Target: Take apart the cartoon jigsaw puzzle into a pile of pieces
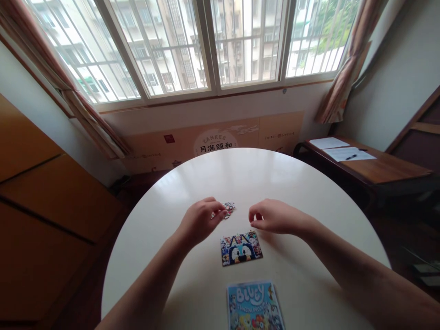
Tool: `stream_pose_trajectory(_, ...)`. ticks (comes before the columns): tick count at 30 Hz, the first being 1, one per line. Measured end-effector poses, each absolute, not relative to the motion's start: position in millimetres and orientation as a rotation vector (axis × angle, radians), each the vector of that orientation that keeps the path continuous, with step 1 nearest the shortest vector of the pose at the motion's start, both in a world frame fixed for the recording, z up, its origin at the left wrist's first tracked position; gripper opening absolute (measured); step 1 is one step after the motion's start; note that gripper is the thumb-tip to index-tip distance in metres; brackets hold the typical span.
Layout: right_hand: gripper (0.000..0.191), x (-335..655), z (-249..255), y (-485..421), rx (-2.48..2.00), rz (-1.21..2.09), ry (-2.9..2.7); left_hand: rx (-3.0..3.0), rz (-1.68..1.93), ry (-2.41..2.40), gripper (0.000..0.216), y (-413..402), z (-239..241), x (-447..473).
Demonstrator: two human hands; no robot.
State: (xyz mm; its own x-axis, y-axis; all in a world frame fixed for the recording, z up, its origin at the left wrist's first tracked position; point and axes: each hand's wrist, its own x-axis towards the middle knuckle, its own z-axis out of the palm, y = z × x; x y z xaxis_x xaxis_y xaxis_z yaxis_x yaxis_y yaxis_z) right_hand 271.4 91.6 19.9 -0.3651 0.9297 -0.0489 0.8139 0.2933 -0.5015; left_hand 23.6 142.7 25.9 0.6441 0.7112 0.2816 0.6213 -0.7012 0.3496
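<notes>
My left hand [202, 219] is pinched shut at the edge of a small pile of loose puzzle pieces [229, 207] on the round white table [247, 174]. My right hand [273, 217] hovers just right of that pile with its fingers curled into a pinch; whether it holds a piece I cannot make out. Below both hands lies a small, partly joined puzzle picture of a blue cartoon dog [241, 248]. Nearer to me, at the table's front edge, lies a blue puzzle box or card [255, 305] printed with cartoon figures.
A dark wooden side table [378, 169] with papers [343, 151] and a pen [351, 157] stands at the right. Behind the round table are a printed cardboard panel [213, 142], barred windows and curtains. Wooden furniture [41, 201] fills the left.
</notes>
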Motion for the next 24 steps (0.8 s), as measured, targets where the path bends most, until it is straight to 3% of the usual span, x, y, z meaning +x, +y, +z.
stream_pose_trajectory(4,0.017,271.4,19.0,89.2,-1.554,0.710,-2.391,2.706,0.253,0.807,0.006,128.1,29.2,31.5)
stream_pose_trajectory(8,0.019,267.7,18.1,87.7,-1.542,0.744,-2.426,2.679,0.117,0.701,0.017,124.6,22.6,37.9)
stream_pose_trajectory(24,0.013,265.4,13.1,88.3,-1.555,0.817,-2.405,2.538,0.115,0.596,0.024,127.1,9.1,41.3)
